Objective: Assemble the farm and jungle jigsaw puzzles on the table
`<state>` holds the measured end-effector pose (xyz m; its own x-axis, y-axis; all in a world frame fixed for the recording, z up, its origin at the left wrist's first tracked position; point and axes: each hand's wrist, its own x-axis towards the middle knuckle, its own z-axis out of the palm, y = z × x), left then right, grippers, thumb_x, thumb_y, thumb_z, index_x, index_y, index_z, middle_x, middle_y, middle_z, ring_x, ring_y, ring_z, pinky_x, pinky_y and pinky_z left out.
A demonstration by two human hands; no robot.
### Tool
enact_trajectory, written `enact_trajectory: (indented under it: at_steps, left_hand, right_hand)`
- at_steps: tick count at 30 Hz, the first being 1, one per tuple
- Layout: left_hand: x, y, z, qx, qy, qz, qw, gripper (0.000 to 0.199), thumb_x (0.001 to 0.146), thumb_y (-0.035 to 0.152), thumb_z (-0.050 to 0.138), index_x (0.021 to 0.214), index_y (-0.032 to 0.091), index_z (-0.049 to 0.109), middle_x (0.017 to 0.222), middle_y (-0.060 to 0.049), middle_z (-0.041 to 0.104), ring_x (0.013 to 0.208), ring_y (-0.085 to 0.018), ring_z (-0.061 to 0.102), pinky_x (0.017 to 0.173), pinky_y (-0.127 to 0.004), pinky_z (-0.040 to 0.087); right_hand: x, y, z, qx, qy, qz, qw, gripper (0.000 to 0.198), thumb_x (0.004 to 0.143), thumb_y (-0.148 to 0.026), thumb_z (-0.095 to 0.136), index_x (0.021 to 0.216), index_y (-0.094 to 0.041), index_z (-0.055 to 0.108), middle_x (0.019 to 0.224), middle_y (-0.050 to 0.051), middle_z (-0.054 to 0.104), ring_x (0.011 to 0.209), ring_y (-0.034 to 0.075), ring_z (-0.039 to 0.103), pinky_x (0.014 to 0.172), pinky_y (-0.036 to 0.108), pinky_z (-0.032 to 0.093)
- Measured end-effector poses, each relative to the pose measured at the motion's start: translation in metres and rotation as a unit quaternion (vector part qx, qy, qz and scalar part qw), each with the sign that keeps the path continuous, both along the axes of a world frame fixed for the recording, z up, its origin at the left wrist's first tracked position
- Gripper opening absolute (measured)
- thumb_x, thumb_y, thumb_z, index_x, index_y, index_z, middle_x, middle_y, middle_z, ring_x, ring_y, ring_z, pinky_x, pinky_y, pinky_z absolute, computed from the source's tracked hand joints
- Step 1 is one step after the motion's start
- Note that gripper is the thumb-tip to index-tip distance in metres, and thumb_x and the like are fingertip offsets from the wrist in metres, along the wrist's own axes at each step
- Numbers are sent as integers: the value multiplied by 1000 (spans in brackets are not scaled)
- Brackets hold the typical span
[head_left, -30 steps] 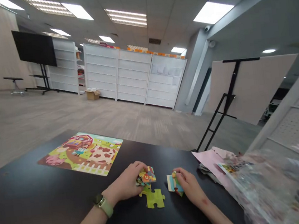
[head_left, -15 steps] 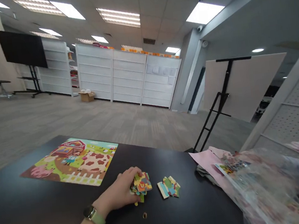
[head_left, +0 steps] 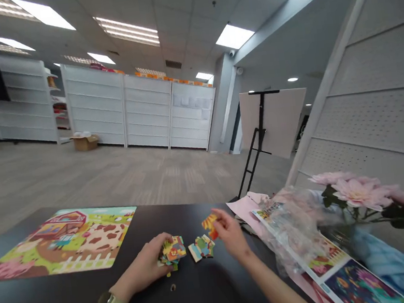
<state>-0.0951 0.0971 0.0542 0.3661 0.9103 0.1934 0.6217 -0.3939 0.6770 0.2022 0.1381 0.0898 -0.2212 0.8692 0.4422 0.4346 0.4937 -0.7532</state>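
My left hand (head_left: 152, 259), with a watch on a green strap at its wrist, is wrapped around a stack of jigsaw puzzle pieces (head_left: 175, 248) on the dark table. Several loose puzzle pieces (head_left: 202, 248) lie in a small cluster just right of that stack. Beyond the cluster, my right hand (head_left: 230, 233) pinches an orange-and-yellow puzzle piece (head_left: 210, 224), held close to the cluster. Part of that piece is hidden by the fingers. To the left lies a farm picture (head_left: 98, 236) with a barn, a cow and a white fence.
On the right, clear plastic wrapping (head_left: 298, 228) and pink paper (head_left: 243, 206) cover part of the table. Printed picture sheets (head_left: 359, 282), pink flowers (head_left: 360, 192) and blue cloth (head_left: 397, 260) are there too. A small ring-shaped bit (head_left: 173, 287) lies before my left hand.
The view has swung right. My right hand has come up from the bottom edge and now holds an orange-and-yellow piece. The yellow-green piece there no longer shows. My left hand keeps its stack.
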Motion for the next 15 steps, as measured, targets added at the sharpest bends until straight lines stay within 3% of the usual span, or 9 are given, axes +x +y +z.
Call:
enact_trajectory:
  at_steps: [3,6,10,15]
  left_hand:
    - [-1,-6,-7,8,0,21,1000,53,75,23,69,125,27,52,127,-5,64,115,-29,60,99,-39,44]
    - [-1,-11,-16,23,-12,40,999,56,76,22,69,128,26,52,129,-8,63,118,-30,59,103,-43,45]
    - [-3,-14,-23,53,-44,35,997,57,75,25,73,130,27,55,144,-11,54,136,-34,47,117,-48,34]
    - [-7,-17,-24,77,-86,46,992,73,80,38,73,145,24,43,149,-15,47,142,-36,42,120,-50,32]
  right_hand:
    - [-18,-5,-29,11,-102,-26,994,34,90,-29,60,119,-19,72,129,15,70,130,33,58,114,56,39]
    - [-14,-17,-41,46,-154,-51,986,39,96,-26,48,129,-19,67,140,12,63,136,29,53,116,51,37]
    - [26,-24,-24,108,-181,-132,969,42,100,-21,36,133,-18,62,144,12,59,135,25,54,114,41,40]
    - [111,-35,0,162,-218,-220,937,26,87,-23,54,101,-20,75,118,12,71,119,33,64,97,44,49]
